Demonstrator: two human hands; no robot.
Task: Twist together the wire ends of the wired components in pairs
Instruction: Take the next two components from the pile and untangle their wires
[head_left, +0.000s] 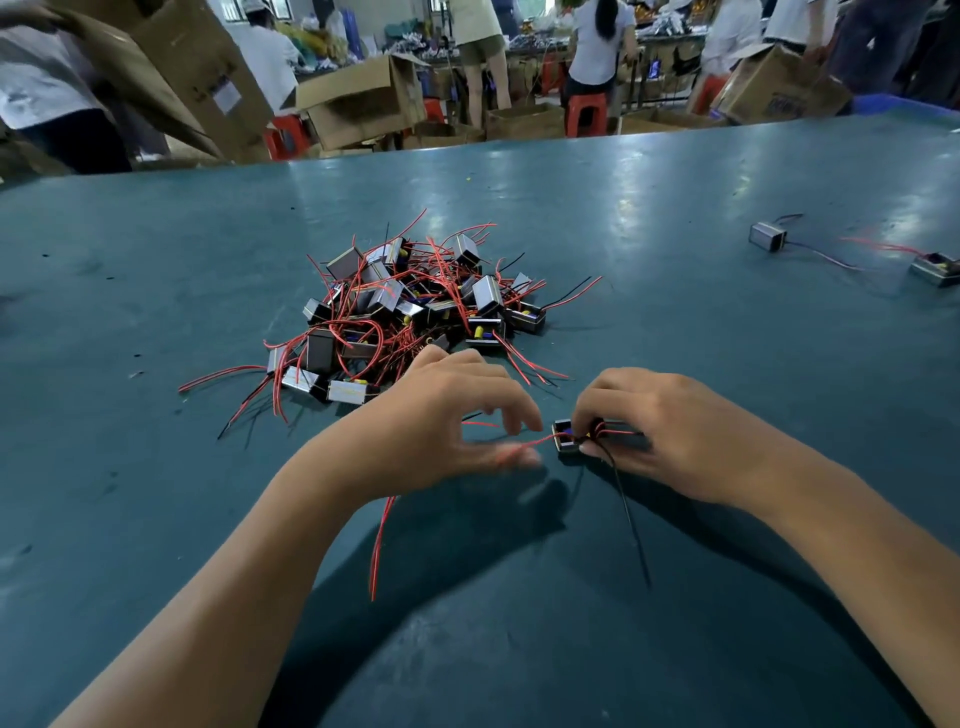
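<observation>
Bare forearms reach over the green table (675, 218); her right hand (670, 426) pinches a small component (567, 440) to steady it, while the left hand (441, 415), fingers curled, draws its red wire (524, 446) taut, seemingly for twisting; the unsorted pile (405, 306) waits just beyond.

— What does the person wear on the arms?

— Nothing that shows. Both forearms are bare from the lower edge of the view up to the wrists; no sleeve, cuff or glove is visible.

— And the hands?

— The left hand (441, 415), at about 9 o'clock of the right hand (670, 426), carries no ring, watch or band. The right is equally plain. Fingernails look short and unpainted, though the left fingertips are blurred.

— Any markings?

— None can be made out on either arm.
</observation>
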